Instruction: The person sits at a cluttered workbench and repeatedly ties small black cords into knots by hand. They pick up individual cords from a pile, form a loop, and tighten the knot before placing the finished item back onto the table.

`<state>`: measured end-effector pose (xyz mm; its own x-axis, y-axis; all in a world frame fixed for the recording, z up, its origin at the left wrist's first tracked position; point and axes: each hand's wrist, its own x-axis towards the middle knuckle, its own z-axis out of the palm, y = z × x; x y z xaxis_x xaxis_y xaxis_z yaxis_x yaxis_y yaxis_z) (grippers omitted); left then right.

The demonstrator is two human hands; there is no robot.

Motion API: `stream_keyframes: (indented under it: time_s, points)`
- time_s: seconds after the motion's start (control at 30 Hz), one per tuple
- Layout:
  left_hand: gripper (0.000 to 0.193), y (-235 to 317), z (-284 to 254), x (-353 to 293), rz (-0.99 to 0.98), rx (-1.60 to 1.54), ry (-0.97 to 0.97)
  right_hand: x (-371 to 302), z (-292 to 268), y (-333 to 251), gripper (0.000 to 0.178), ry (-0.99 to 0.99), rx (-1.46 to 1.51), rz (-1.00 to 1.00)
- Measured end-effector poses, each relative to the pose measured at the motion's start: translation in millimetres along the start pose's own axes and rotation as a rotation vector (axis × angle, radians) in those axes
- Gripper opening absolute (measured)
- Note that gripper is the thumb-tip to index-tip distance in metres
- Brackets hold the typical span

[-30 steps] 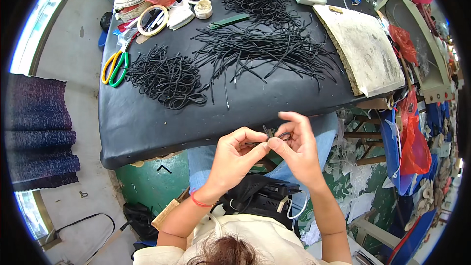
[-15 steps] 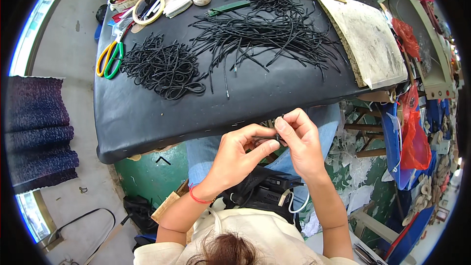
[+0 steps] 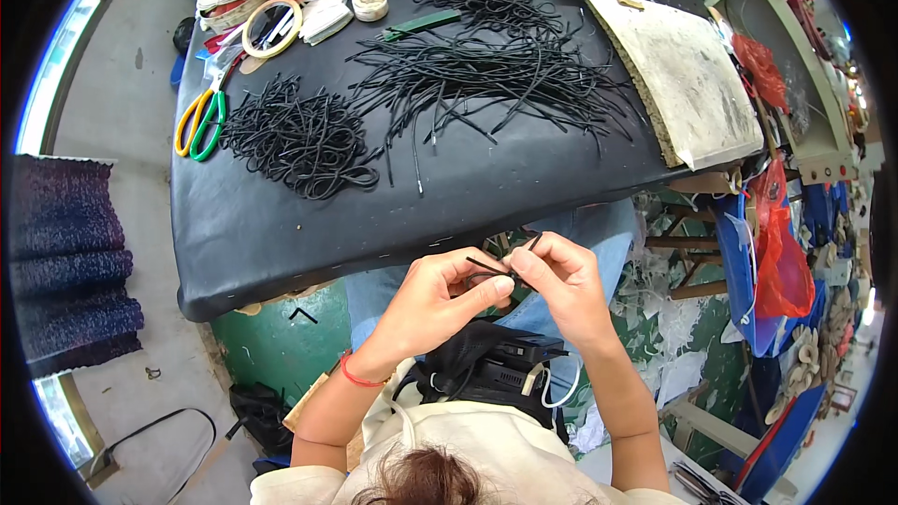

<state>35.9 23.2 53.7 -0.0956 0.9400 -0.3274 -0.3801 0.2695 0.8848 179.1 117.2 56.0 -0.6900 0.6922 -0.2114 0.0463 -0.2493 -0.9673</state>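
Note:
Close together just off the table's front edge, my two hands work on one black cord (image 3: 484,267). My left hand (image 3: 440,297) pinches it between thumb and fingers. Thumb and forefinger of my right hand (image 3: 559,282) are closed on the same cord, whose short end sticks up past the fingertips. Part of the cord is hidden behind the fingers. On the table beyond lie a tangled pile of black cords (image 3: 299,136) to the left and a bundle of straighter black cords (image 3: 496,84) in the middle.
Scissors (image 3: 201,122) with yellow and green handles lie at the table's left. Tape rings (image 3: 272,28), a small round tub (image 3: 370,3) and a green strip (image 3: 421,24) are farther back. A stained pale board (image 3: 683,79) covers the right side. Red bags (image 3: 784,252) hang beyond it.
My hands have shifted slightly left and down in the picture. More of the black cord shows between the fingers, and its end now stands up by my right thumb.

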Motion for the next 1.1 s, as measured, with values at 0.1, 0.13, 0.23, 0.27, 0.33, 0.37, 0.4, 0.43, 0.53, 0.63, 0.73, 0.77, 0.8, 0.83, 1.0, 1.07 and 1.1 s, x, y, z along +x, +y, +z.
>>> stream_keyframes:
  time_s: [0.1, 0.13, 0.23, 0.27, 0.33, 0.37, 0.4, 0.43, 0.53, 0.63, 0.73, 0.77, 0.8, 0.83, 1.0, 1.07, 1.1]
  points:
    - [0.018, 1, 0, 1, -0.019, 0.061, -0.008, 0, -1, 0, 0.022, 0.036, -0.056, -0.035]
    - [0.018, 2, 1, 0, -0.009, 0.070, -0.007, -1, -1, 0, 0.024, 0.043, -0.083, -0.033]
    - [0.017, -4, 9, -4, 0.067, 0.046, 0.061, 1, -1, 0, 0.027, 0.111, -0.123, -0.042]
    - [0.016, -8, 13, -7, 0.097, 0.030, 0.095, 3, 0, 1, 0.027, 0.140, -0.128, -0.046]
    - [0.015, -13, 23, -11, 0.413, 0.515, 0.162, 3, -1, 5, 0.030, 0.187, -0.082, -0.036]
    - [0.016, -12, 27, -14, 0.469, 0.564, 0.172, 1, -4, 8, 0.031, 0.203, -0.077, -0.036]
    - [0.015, -10, 26, -15, 0.376, 0.540, 0.140, 0, -5, 8, 0.031, 0.217, -0.039, -0.032]
    - [0.015, -13, 25, -15, 0.300, 0.375, 0.143, 1, -4, 6, 0.029, 0.197, -0.048, -0.020]
    - [0.020, -15, 18, -7, 0.162, -0.021, 0.137, 7, 1, -12, 0.020, 0.133, -0.026, 0.030]
    - [0.020, -17, 7, 0, 0.164, -0.023, 0.161, 4, 3, -21, 0.015, 0.064, -0.001, 0.088]
    - [0.019, -15, 8, 1, 0.232, 0.022, 0.149, 0, -6, -10, 0.011, 0.001, 0.039, 0.058]
    - [0.018, -16, 9, 1, 0.236, 0.005, 0.176, -1, -6, -8, 0.010, -0.006, 0.058, 0.030]
    - [0.018, -16, 11, 2, 0.239, -0.013, 0.202, -2, -4, -7, 0.010, -0.003, 0.060, 0.033]
    - [0.018, -16, 12, 2, 0.246, -0.032, 0.228, -2, -2, -7, 0.009, -0.001, 0.059, 0.035]
    - [0.016, -18, 16, 1, 0.251, -0.010, 0.317, -7, 6, -6, 0.010, -0.009, 0.057, 0.028]
    - [0.016, -18, 17, 1, 0.261, -0.012, 0.342, -7, 6, -5, 0.011, -0.015, 0.044, 0.007]
    - [0.016, -19, 16, 2, 0.261, -0.012, 0.353, -7, 7, -5, 0.012, -0.015, 0.049, 0.014]
